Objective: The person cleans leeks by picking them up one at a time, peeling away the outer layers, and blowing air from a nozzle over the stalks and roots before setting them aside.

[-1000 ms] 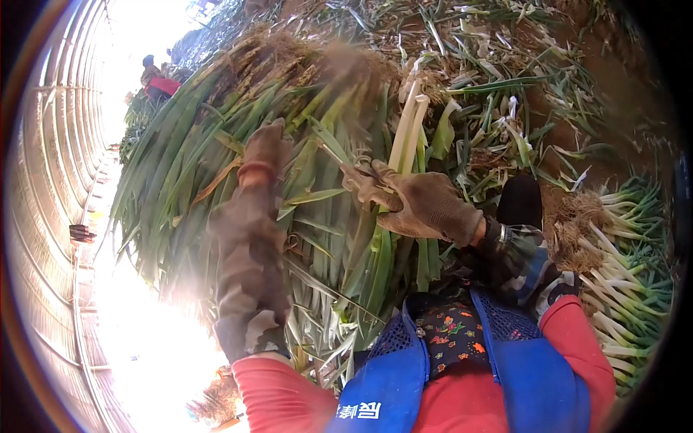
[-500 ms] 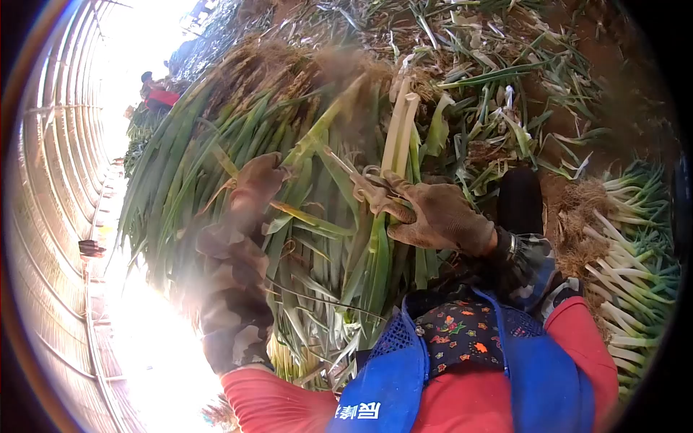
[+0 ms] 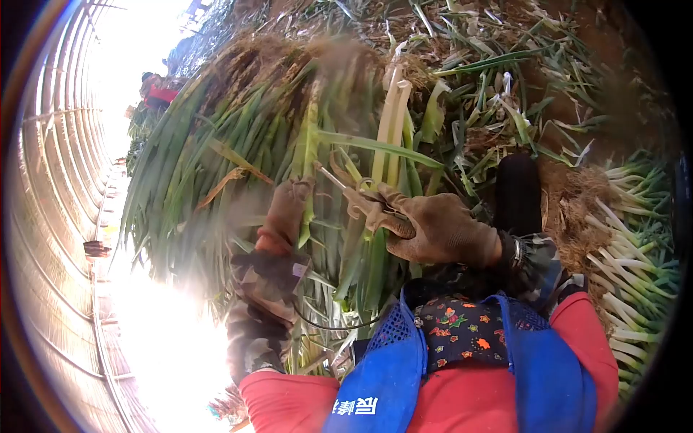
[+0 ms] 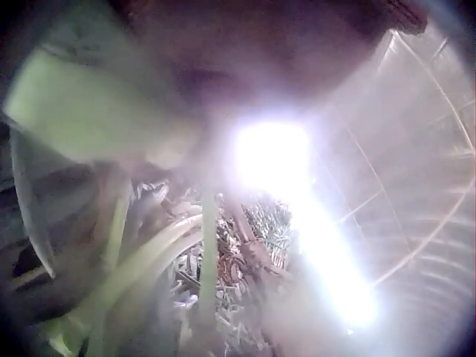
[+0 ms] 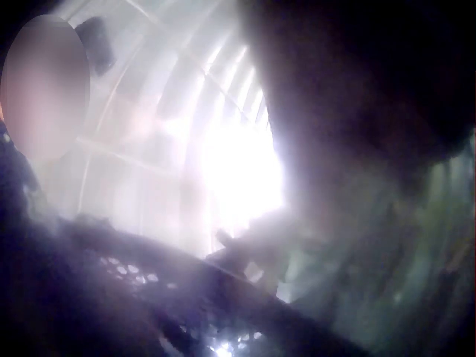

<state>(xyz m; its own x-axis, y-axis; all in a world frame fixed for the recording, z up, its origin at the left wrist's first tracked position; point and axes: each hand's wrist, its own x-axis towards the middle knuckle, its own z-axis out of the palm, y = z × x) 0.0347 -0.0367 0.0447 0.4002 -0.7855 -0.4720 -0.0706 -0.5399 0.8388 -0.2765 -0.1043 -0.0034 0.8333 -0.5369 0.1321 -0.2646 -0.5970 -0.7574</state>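
My gloved left hand point(image 3: 290, 202) grips a green onion point(image 3: 310, 148) that stands nearly upright in the head view, over a large heap of green onions point(image 3: 188, 166). Pale green, blurred leaf point(image 4: 82, 111) fills the upper left of the left wrist view. My gloved right hand point(image 3: 440, 227) has its fingers curled round a tool like an air blow gun point(image 3: 333, 177), whose thin metal nozzle points towards the held onion. Two thick pale stalks point(image 3: 393, 130) lie just beyond the right hand, which overlaps their lower part. The right wrist view is dark, with the tool out of sight.
Cleaned green onions point(image 3: 628, 281) with roots lie in a row at the right. Loose leaves and scraps point(image 3: 491, 58) litter the ground at the back. A thin dark hose point(image 3: 336, 328) curves between left sleeve and vest. Another person point(image 3: 155, 94) is far left, near the greenhouse wall point(image 3: 54, 216).
My left hand has moved down and right, closer to the right hand. The green onion in it has swung from slanted to nearly upright. The right hand keeps hold of the tool, almost still.
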